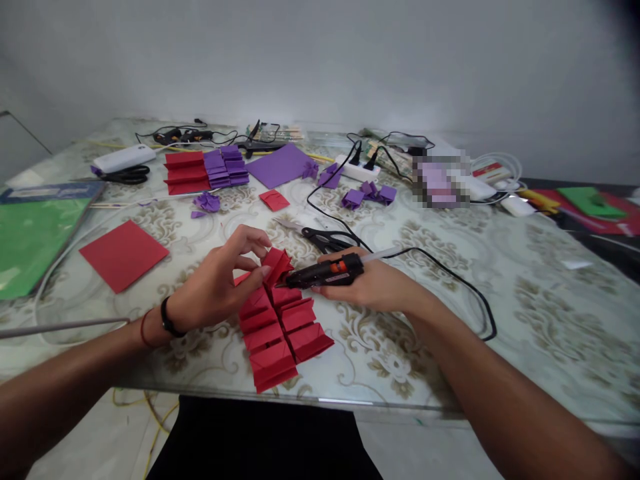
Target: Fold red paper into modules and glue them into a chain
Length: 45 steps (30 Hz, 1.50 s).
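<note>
At the far left edge of the glass-topped table (525,347), a green sheet (30,243) is laid flat, and a red square sheet (123,255) is seen just to the right of it, near the left wrist.

The left hand (215,287) is held over the table with its fingers curled. The thumb and forefinger are pressed together on the far, raised fold of the red pleated paper (280,327), and the other fingers are arched above that fold.

The pleated paper is spread in two joined columns between the two hands. Its far end is lifted into the left fingertips, and its near end is rested flat close to the table's near edge.

To the right, a black glue gun (327,272) is pointed leftward, its nozzle brought right up to the pinched fold – whether the tip is actually touching cannot be told. The gun is gripped by the right hand (373,287), whose fingers are wrapped firmly around its body, with a pale glue stick projecting from its rear.

Just beyond the gun, black scissors (325,239) are left lying on the table. A black cord (450,280) is looped from the gun out to the right – and back to the white power strip (357,170) at the far side, beside scattered purple folded pieces (370,195).
</note>
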Available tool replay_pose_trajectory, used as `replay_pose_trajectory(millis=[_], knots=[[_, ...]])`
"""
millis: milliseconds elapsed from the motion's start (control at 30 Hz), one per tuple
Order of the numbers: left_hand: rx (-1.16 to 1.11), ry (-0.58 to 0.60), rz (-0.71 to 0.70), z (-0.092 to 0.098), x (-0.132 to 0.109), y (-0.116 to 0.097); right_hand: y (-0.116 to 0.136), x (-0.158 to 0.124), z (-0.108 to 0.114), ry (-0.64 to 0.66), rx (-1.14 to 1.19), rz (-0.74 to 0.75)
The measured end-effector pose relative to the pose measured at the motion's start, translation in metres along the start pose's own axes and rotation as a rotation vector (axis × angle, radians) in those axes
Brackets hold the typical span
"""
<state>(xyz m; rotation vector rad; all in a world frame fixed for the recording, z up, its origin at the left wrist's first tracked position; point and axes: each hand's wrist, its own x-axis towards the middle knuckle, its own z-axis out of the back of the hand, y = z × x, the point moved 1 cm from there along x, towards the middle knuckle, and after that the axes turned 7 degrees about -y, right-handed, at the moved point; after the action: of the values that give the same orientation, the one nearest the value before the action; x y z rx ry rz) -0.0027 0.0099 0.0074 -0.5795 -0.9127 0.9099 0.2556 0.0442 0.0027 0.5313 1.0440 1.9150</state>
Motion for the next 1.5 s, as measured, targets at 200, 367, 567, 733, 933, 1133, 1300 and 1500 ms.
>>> replay_pose_trajectory(millis=[200,367,567,733,933,1133,1300,1500], knots=[[-0.003,0.001,0.017,0.0,0.0,-0.002,-0.001,-0.002,0.005,-0.004,-0.043,-0.059],[-0.01,0.005,0.001,0.0,-0.001,0.0,-0.006,-0.003,0.008,-0.044,-0.082,-0.024],[0.004,0.011,-0.005,0.0,-0.001,0.0,-0.009,-0.003,0.011,-0.044,-0.082,-0.023],[0.029,0.026,-0.02,0.0,0.0,0.0,-0.012,-0.003,0.014,-0.005,-0.065,-0.064],[0.034,0.041,0.01,0.001,0.0,-0.001,-0.011,-0.004,0.018,-0.029,-0.073,-0.093],[0.042,0.035,-0.003,0.001,0.0,-0.001,-0.012,-0.005,0.022,-0.032,-0.085,-0.068],[0.052,0.024,-0.03,0.0,0.001,-0.001,-0.012,-0.006,0.026,0.018,-0.077,-0.1],[0.06,0.041,-0.006,0.002,0.0,-0.001,-0.013,-0.008,0.027,0.036,-0.115,-0.15]])
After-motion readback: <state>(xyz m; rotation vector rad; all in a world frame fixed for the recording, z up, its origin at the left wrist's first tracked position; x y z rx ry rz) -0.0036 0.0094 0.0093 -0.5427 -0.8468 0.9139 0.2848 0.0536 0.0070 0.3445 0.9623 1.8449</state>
